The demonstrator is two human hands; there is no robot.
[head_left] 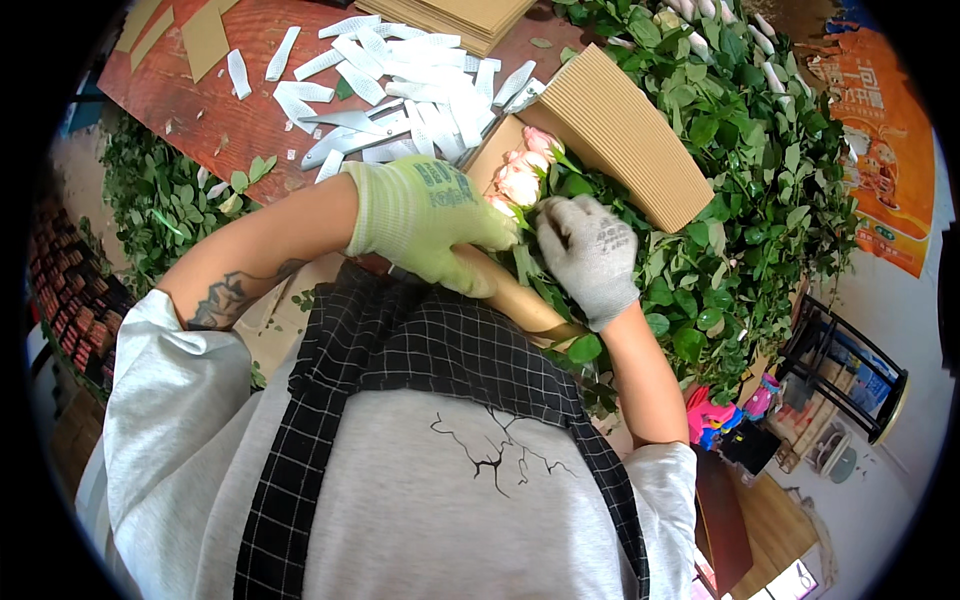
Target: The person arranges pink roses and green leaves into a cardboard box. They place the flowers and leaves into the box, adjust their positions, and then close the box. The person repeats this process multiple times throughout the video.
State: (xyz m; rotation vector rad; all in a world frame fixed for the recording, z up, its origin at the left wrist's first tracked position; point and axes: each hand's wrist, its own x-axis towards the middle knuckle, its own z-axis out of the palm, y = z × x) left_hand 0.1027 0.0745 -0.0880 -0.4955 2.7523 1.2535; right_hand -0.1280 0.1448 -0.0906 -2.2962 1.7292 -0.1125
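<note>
Subject: pink roses (pixel 518 182), several blooms in a short slanting row just above the centre of the frame, heads toward the top. A flat piece of brown cardboard (pixel 497 152) shows along their left side; green leaves (pixel 575 188) crowd their right.

Left hand (pixel 435 222): yellow-green knit glove, just left of centre. Thumb stands apart from the fingers; fingers reach right, tips at the lowest rose. The hand is partly open. From where I stand I cannot tell whether it grips a stem or only presses down. A smooth brown strip (pixel 530 305) runs from beneath its thumb toward lower right; I cannot tell whether it joins the cardboard above.

Right hand (pixel 592 245): pale grey knit glove, right of centre, just beside the roses. Fingers are curled inward, nearly closed; whether anything is pinched between them I cannot tell.

Surroundings: a ribbed corrugated sheet (pixel 625 140) slants over the foliage, upper right of centre. White mesh sleeves (pixel 420 90) lie heaped at upper centre on a reddish table (pixel 180 110), with scissors (pixel 360 137) at the heap's lower left edge. A cardboard stack (pixel 450 20) sits at the top edge. Dense leafy stems (pixel 690 270) fill the right; an orange poster (pixel 890 160) shows at far right.
</note>
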